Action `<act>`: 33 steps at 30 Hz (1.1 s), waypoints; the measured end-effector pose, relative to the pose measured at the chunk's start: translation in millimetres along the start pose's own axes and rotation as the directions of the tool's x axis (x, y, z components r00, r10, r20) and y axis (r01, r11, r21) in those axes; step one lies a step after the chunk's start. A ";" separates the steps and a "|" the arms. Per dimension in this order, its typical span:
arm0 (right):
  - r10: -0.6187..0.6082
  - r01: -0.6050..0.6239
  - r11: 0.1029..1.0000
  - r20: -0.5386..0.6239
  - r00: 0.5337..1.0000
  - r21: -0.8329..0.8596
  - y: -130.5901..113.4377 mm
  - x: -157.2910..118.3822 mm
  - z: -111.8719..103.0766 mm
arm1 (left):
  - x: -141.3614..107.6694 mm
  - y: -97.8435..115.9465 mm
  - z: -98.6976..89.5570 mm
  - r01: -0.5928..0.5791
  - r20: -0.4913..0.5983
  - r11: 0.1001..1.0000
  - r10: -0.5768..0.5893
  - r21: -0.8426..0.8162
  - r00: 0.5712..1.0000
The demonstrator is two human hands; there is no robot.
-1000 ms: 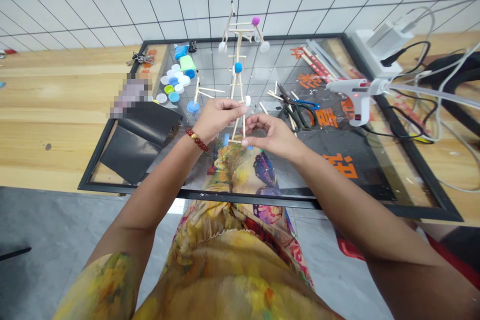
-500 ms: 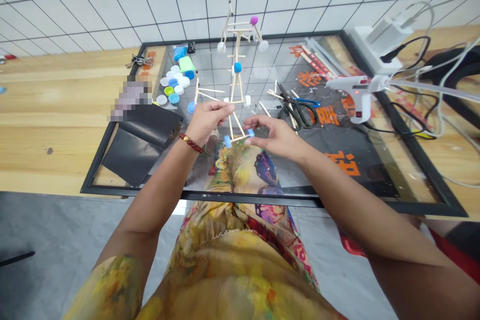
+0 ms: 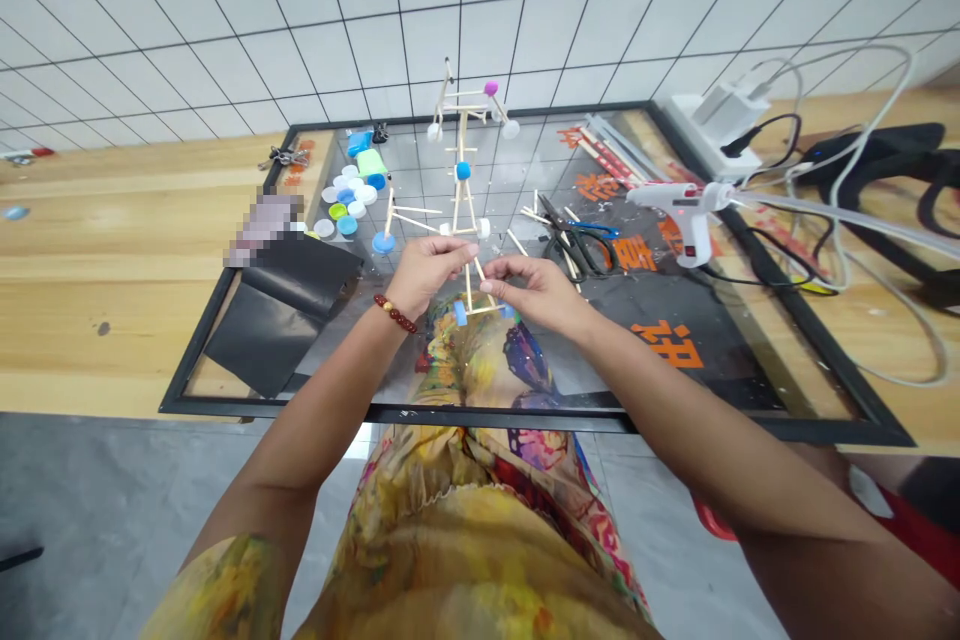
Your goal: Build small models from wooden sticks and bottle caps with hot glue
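Note:
A small triangular frame of thin wooden sticks (image 3: 469, 292) with a blue bottle cap (image 3: 460, 313) at each lower end is between my hands. My left hand (image 3: 426, 278) is closed, pinching the frame's top end with thumb and fingers. Thumb and fingers of my right hand (image 3: 536, 292) close on the frame's right stick, partly hiding it. Just beyond stands a taller stick model (image 3: 462, 135) with white cap wheels, a blue ball (image 3: 463, 170) and a pink ball (image 3: 491, 88). Left of it rests another stick piece (image 3: 409, 215) on a blue cap.
Loose bottle caps (image 3: 349, 195) lie at left, above black sheets (image 3: 289, 300). Scissors (image 3: 574, 240) and loose sticks (image 3: 516, 242) are at right, near a white glue gun (image 3: 690, 215). Cables run from a power strip (image 3: 709, 135). The glass board has a black rim (image 3: 420, 414).
My right hand has moved from beside the right blue cap up to the frame's right stick and closed on it. My left hand keeps its pinch. The camera view has shifted slightly.

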State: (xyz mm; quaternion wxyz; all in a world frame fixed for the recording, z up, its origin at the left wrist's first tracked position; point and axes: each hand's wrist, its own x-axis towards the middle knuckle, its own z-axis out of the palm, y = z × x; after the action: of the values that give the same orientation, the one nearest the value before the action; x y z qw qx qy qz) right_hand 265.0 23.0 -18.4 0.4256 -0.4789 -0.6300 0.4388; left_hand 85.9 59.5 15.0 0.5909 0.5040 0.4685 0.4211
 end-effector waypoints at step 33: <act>0.118 -0.123 0.991 0.082 0.990 0.058 -10.3 -0.5 -2.3 | 0.3 0.2 -1.6 -0.021 0.035 0.998 0.019 0.059 0.999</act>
State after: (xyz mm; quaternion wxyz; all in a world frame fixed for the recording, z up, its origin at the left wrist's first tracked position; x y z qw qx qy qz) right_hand 264.9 21.3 -7.9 0.3879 -0.4851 -0.6021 0.5018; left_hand 84.4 60.1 15.1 0.5795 0.5333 0.4652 0.4042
